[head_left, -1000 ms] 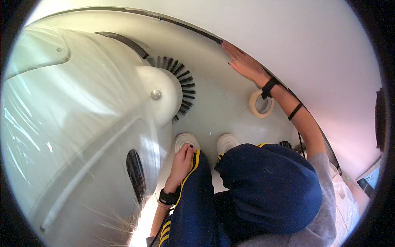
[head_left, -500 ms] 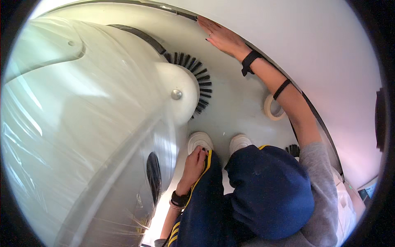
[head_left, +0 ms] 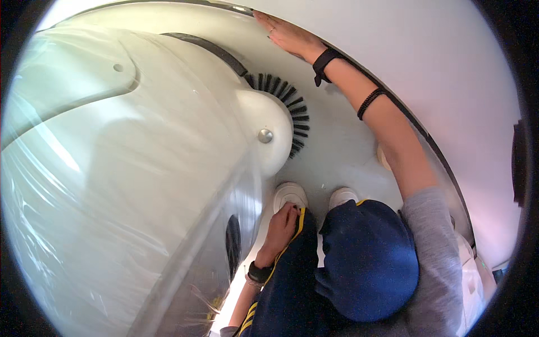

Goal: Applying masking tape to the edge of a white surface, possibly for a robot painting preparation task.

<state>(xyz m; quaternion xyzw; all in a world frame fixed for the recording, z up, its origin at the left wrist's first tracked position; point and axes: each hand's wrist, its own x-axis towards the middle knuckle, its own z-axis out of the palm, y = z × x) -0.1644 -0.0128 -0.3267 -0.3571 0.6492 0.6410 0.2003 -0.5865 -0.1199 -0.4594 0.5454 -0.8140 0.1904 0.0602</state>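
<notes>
My right hand point(head_left: 289, 38) lies at the far edge, fingers stretched out along a thin dark edging strip point(head_left: 401, 104) that borders a large white panel. Its fingertips touch or nearly touch the strip. My left hand point(head_left: 282, 227) rests by my left knee, above a white shoe point(head_left: 290, 195). Its fingers are curled together, and whatever they hold, if anything, is hidden. To the left stands a big white rounded machine housing point(head_left: 185, 106) under clear plastic film. A round black-bristled brush point(head_left: 297, 118) sticks out from its corner.
A roll of pale tape point(head_left: 383, 158) on the grey floor point(head_left: 342, 129) is mostly covered by my right forearm. The white panel point(head_left: 443, 62) curves along the right side. A pale plastic bag point(head_left: 471, 281) lies at lower right.
My right hand has slid left along the strip, its arm now covering most of the tape roll. The view has shifted, so the machine appears further right. My left hand stays by the knee.
</notes>
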